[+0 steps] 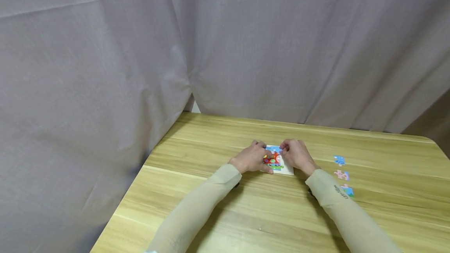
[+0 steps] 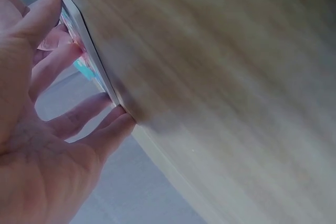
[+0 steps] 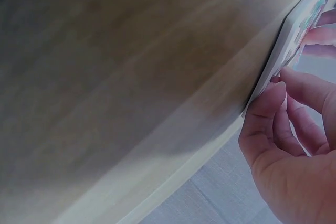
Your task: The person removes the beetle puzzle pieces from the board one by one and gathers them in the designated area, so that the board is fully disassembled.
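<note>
A small white puzzle board (image 1: 289, 169) lies on the table, with a partly filled picture (image 1: 272, 160) in red, blue and green. My left hand (image 1: 250, 157) rests over the board's left side with its fingers spread. In the left wrist view, its thumb and outer fingertips (image 2: 118, 116) are along the board's edge, while one finger reaches onto the picture. My right hand (image 1: 297, 155) is at the board's upper right, thumb and forefinger (image 3: 310, 87) pinching a puzzle piece that the fingertips mostly hide.
Three loose jigsaw pieces lie in a column to the right: a blue one (image 1: 339, 160), a pink and blue one (image 1: 341, 174), and a blue, green and pink one (image 1: 348, 191) close by the right sleeve. A grey curtain (image 1: 253, 50) hangs behind the wooden table (image 1: 260, 218).
</note>
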A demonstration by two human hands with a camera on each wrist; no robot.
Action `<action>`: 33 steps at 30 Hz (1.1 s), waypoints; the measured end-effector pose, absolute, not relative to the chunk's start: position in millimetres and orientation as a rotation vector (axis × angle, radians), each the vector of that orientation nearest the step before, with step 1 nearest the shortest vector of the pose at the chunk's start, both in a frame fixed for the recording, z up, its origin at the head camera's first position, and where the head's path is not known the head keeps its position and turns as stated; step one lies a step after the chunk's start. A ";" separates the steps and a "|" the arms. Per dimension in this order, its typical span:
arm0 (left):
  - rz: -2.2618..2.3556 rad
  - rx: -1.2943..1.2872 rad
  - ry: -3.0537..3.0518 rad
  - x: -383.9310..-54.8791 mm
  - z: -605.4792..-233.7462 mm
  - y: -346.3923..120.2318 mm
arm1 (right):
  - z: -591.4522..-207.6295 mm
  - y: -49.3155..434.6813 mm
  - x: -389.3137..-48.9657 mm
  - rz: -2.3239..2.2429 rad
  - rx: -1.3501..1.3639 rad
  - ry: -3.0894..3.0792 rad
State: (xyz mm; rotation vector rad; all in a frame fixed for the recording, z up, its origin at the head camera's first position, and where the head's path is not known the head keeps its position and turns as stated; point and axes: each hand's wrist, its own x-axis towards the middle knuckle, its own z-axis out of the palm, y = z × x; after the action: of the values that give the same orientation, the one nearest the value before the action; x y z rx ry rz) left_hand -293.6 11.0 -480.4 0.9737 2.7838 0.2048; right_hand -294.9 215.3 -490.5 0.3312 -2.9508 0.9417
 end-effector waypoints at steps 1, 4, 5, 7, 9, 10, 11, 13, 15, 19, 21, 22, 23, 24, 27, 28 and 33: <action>0.200 0.976 2.783 -293.0 -479.7 11.2 | -490.3 215.8 -294.5 0.942 0.330 -2.947; 0.189 0.982 2.788 -291.6 -478.6 11.7 | -490.4 218.1 -293.3 0.948 0.329 -2.928; 0.191 0.984 2.787 -291.4 -478.5 11.8 | -490.5 219.3 -292.8 0.948 0.327 -2.922; 0.200 0.987 2.787 -291.3 -478.8 12.1 | -490.4 222.5 -291.4 0.951 0.327 -2.910; 0.210 0.982 2.788 -291.4 -479.6 12.3 | -490.1 227.0 -289.9 0.946 0.322 -2.904; 0.215 0.975 2.790 -291.6 -479.9 12.2 | -489.3 229.4 -289.0 0.943 0.322 -2.901; 0.225 0.968 2.788 -291.7 -479.8 12.1 | -488.3 231.9 -287.8 0.944 0.321 -2.901; 0.234 0.951 2.791 -291.9 -479.7 11.9 | -485.7 237.6 -285.4 0.944 0.314 -2.906; 0.247 0.935 2.790 -292.1 -479.6 11.3 | -483.4 244.6 -282.8 0.945 0.299 -2.916; 0.256 0.923 2.788 -292.8 -480.4 10.5 | -479.5 262.1 -277.0 0.942 0.262 -2.943; 0.253 0.927 2.790 -293.4 -481.1 10.2 | -478.9 272.0 -274.3 0.922 0.250 -2.953; 0.252 0.930 2.792 -293.6 -481.2 10.1 | -479.0 277.0 -273.0 0.915 0.241 -2.959; 0.253 0.934 2.793 -293.9 -481.0 10.1 | -479.0 281.8 -271.6 0.910 0.230 -2.964; 0.254 0.936 2.796 -294.1 -480.9 10.2 | -479.1 286.5 -270.4 0.901 0.220 -2.969; 0.254 0.942 2.803 -294.6 -480.1 9.9 | -479.6 298.8 -267.8 0.885 0.195 -2.982; 0.253 0.941 2.803 -294.7 -479.9 9.8 | -479.7 302.7 -267.0 0.883 0.186 -2.986; 0.243 0.940 2.803 -294.7 -480.4 10.1 | -478.0 321.6 -260.9 0.881 0.139 -3.010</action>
State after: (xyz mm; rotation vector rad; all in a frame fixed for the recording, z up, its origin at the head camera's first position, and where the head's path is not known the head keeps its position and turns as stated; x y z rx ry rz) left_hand -294.7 10.1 -480.4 0.9396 2.8031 0.2432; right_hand -260.9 321.6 -478.0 0.1388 -3.0097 0.8806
